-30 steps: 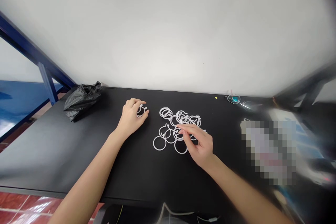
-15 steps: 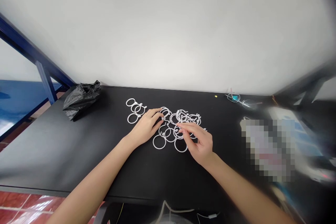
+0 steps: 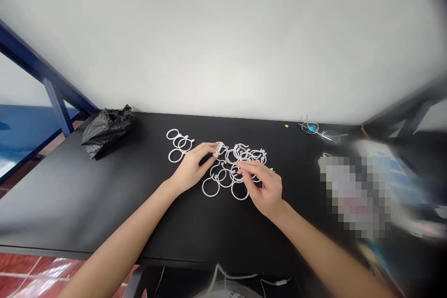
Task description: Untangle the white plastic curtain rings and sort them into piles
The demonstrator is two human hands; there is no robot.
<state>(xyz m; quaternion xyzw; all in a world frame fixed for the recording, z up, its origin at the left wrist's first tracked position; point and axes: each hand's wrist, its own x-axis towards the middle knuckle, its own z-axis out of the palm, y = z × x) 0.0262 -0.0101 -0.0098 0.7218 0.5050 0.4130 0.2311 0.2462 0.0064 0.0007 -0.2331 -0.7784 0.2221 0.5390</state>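
My left hand (image 3: 194, 165) pinches a white plastic ring (image 3: 219, 150) by its edge, between thumb and fingertips. The ring is tipped up from the table at the left side of a loose pile. My right hand (image 3: 264, 185) is closed in a pinch over the pile; whatever is between its fingertips, if anything, I cannot make out. Several white rings with small clasp-like tabs overlap there, with one ring (image 3: 211, 187) lying flat at the near left and another ring (image 3: 240, 191) close to my right thumb. A smaller group of rings (image 3: 175, 155) lies left of my left hand.
On the black table (image 3: 104, 205), a crumpled black plastic bag (image 3: 107, 129) sits at the back left. Eyeglasses (image 3: 310, 127) and a small yellow bit (image 3: 287, 126) lie along the wall (image 3: 223, 42). Blurred items stand at the right. A cable (image 3: 280, 282) shows below the front edge.
My left fingers have closed on a ring at the pile's left side and tipped it up from lying flat. My right hand has hardly moved.
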